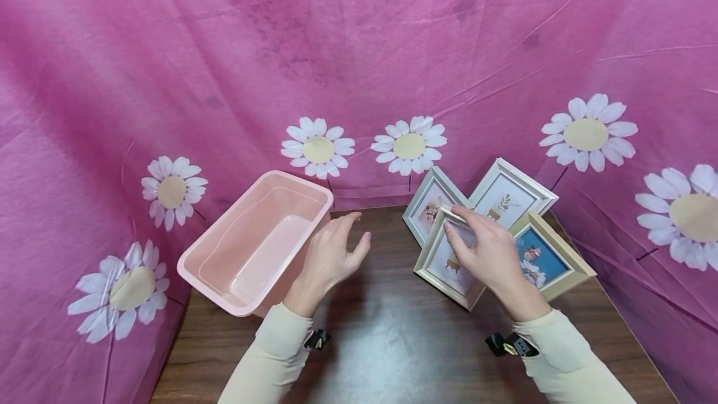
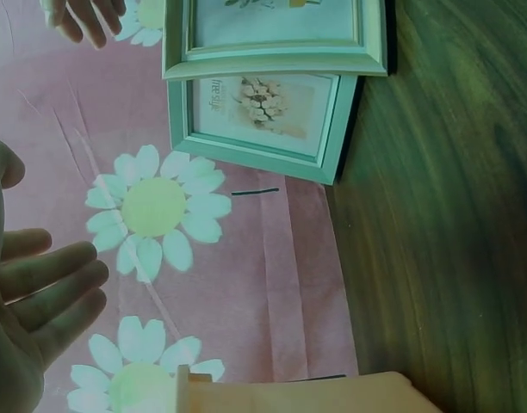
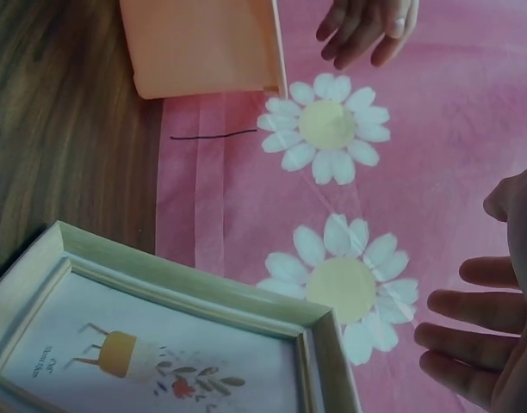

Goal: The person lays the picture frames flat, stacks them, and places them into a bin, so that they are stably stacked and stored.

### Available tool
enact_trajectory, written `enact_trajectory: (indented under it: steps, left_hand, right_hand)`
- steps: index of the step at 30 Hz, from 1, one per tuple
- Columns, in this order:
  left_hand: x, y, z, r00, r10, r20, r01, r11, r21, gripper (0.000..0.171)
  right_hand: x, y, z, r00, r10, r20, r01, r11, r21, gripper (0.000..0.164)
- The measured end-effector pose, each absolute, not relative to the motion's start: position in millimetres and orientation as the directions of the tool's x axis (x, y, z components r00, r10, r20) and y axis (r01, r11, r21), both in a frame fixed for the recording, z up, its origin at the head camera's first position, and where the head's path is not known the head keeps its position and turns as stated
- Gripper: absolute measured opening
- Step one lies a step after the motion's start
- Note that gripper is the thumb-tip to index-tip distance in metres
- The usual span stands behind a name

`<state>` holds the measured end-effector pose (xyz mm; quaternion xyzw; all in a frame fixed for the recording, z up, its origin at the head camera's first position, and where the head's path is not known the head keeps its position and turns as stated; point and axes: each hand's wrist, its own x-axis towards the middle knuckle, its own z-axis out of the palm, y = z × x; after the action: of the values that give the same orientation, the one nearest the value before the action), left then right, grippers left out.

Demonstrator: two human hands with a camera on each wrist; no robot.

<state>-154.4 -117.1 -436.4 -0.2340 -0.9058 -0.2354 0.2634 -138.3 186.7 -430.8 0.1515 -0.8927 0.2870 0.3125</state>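
My right hand (image 1: 488, 248) hovers over a cream picture frame (image 1: 440, 267) with a plant-pot print, its fingers loosely bent and apart from the frame in the right wrist view. Behind that frame stand a grey picture frame (image 1: 417, 212) with a flower print and a white picture frame (image 1: 507, 195). On the right is a beige picture frame (image 1: 546, 260) with a blue picture, partly covered by my right hand. My left hand (image 1: 331, 251) is held in the air beside a pink plastic bin (image 1: 224, 251), fingers relaxed and holding nothing. The inside of the bin shows only its bare floor.
The brown wooden table (image 1: 387, 341) carries the bin on the left and the frames on the right. A pink cloth (image 1: 359, 67) with large white daisies hangs behind and along both sides. Dark straps (image 1: 510, 345) sit at both wrists.
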Motion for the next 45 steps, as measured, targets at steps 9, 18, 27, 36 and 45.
enact_trajectory:
  steps: [9, 18, 27, 36, 45]
  left_hand:
    - [-153.4, -112.6, -444.8, -0.815, 0.276, 0.509, 0.513, 0.753, 0.412, 0.039]
    - [-153.9, -105.1, -460.6, -0.81, 0.292, 0.508, 0.544, 0.696, 0.468, 0.033]
    - [-156.6, -98.0, -482.5, -0.795, 0.342, 0.5, 0.582, 0.661, 0.474, 0.032]
    - [-160.2, -85.6, -498.8, -0.809, 0.408, 0.424, 0.585, 0.634, 0.507, 0.03]
    - [-164.5, -68.7, -515.4, -0.83, 0.457, 0.319, 0.555, 0.627, 0.546, 0.027]
  right_hand:
    - [-132.1, 200.4, -440.8, -0.731, -0.001, 0.682, -0.446, 0.757, -0.477, 0.035]
    - [-124.8, 213.5, -448.8, -0.701, 0.049, 0.711, -0.438, 0.758, -0.484, 0.039]
    - [-122.3, 227.7, -460.1, -0.664, 0.077, 0.744, -0.456, 0.747, -0.484, 0.041]
    - [-120.1, 241.0, -467.7, -0.696, 0.113, 0.709, -0.4, 0.759, -0.514, 0.041]
    - [-117.5, 252.5, -482.5, -0.746, 0.165, 0.645, -0.308, 0.773, -0.555, 0.043]
